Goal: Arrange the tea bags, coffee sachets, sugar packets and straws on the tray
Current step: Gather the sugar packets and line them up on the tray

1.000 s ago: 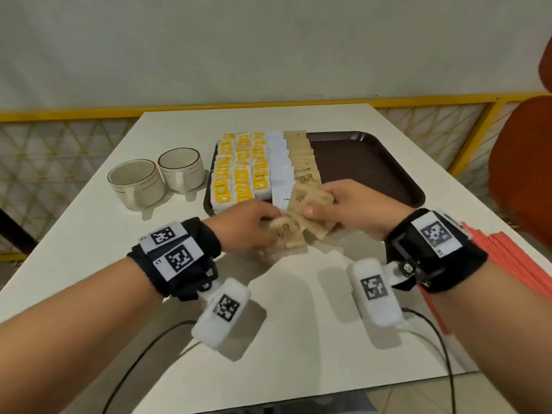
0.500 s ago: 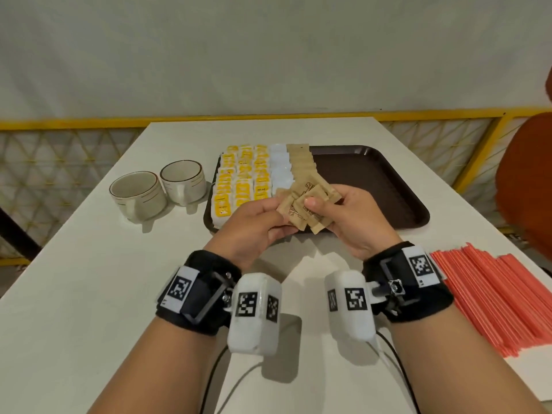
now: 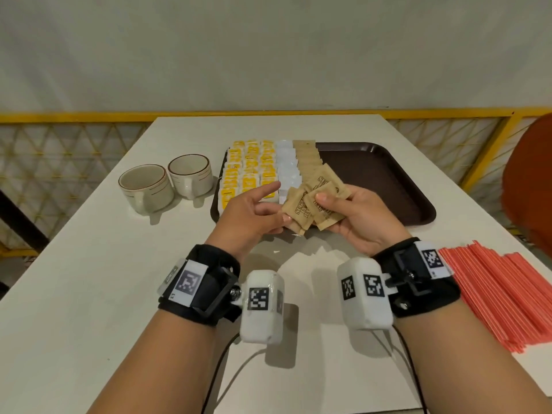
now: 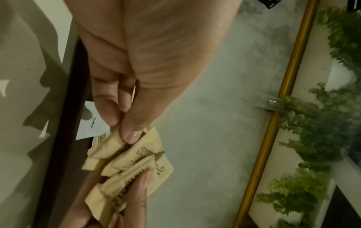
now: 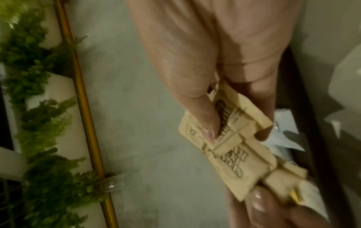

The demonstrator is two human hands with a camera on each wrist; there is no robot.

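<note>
Both hands hold a fanned bunch of brown sugar packets in the air just in front of the dark brown tray. My left hand pinches the bunch's left packet between thumb and fingers, index finger stretched out. My right hand grips the rest, thumb on top. The tray's left part carries rows of yellow tea bags, white coffee sachets and brown sugar packets. Red straws lie on the table at right. The left wrist view shows the pinch on the packets; the right wrist view shows the thumb on them.
Two cream cups stand on the white table left of the tray. The tray's right half is bare. An orange chair is at the far right. A yellow railing runs behind the table.
Both hands have lifted the brown packets off the table by the tray's front edge and drawn them toward me. My left index finger has straightened.
</note>
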